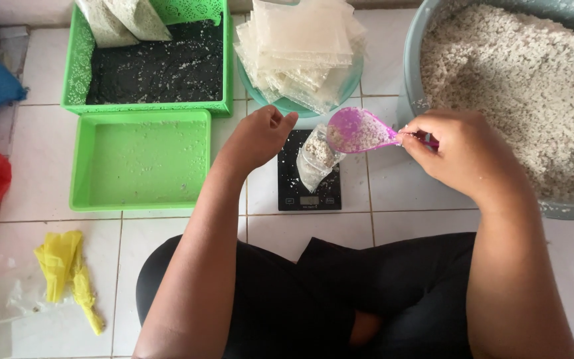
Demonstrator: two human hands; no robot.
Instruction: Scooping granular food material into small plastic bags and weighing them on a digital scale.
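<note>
- Head view, looking down at a white tiled floor (pixel 420 213); person seated, dark-clothed legs at bottom edge.
- Right hand (pixel 456 149) pinches the handle of a pink scoop (pixel 359 131); the handle is mostly hidden under the fingers. Scoop bowl holds pale crumbly grains, tilted toward the small clear bag (pixel 317 157).
- Small clear bag stands on a black kitchen scale (pixel 308 193), partly filled with the same grains; its mouth is under the scoop's edge, so I cannot tell whether they touch.
- Left hand (pixel 260 133) loosely curled, fingers gathered just beside the bag's top; whether it grips the bag's rim is hard to make out.
- Scale display too small to read.
- Grey tub (pixel 412 73) of pale grains at right, cut off by the top and right edges.
- Stack of empty clear bags (pixel 303 50) on a teal plate (pixel 300 106), cut off at top.
- Green basket (pixel 78 73) with dark lining and two filled bags (pixel 124 20), tops cut off.
- Empty green tray (pixel 141 159) below it, with a few stray crumbs.
- Yellow plastic scrap (pixel 68 272) lower left; blue and red shapes at left edge, unclear.
</note>
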